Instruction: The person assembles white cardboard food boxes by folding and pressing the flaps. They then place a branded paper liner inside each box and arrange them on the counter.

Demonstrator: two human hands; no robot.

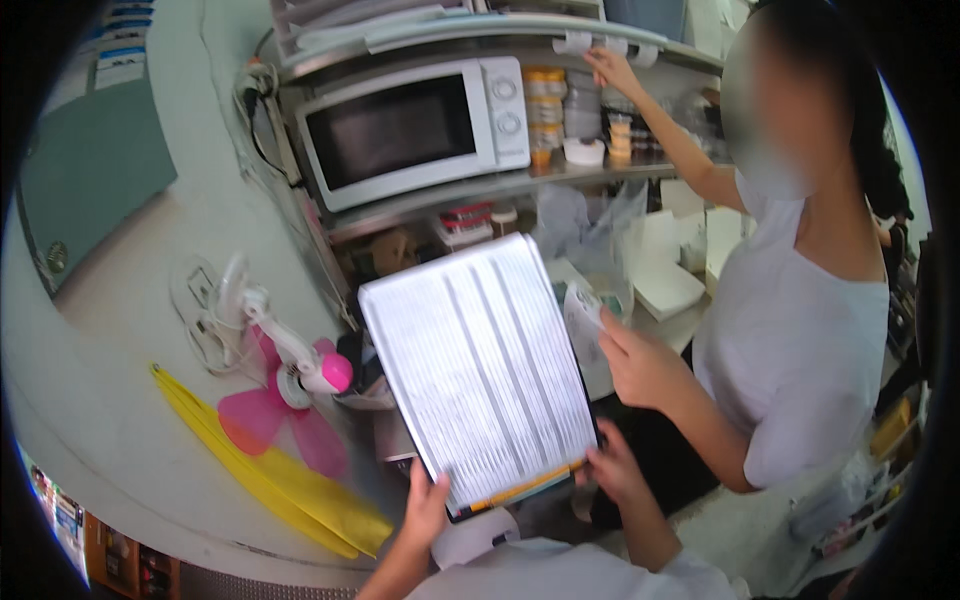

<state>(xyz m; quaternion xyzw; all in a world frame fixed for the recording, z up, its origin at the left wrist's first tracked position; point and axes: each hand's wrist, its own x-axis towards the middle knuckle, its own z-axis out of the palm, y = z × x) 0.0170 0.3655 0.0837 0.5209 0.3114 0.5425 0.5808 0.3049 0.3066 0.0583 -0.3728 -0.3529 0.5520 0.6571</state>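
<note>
A clipboard (451,514) bearing a stack of white printed table sheets (480,370) is held up in front of me, tilted slightly. My left hand (424,510) grips its lower left corner, thumb on the front. At the lower right corner my right hand (618,468) is closed on the edge; some of its fingers are hidden behind. Along the bottom edge, between the hands, lies a yellow pencil or pen (528,486). A rounded white object (476,537), its kind unclear, shows just below the clipboard, near my left hand.
A co-worker (800,330) at right holds a white slip (583,318) and reaches toward paper rolls (605,46) on the shelf edge. A microwave (415,130) and stacked containers (545,105) stand beyond. A pink fan (290,390) and yellow cloth (270,480) hang left.
</note>
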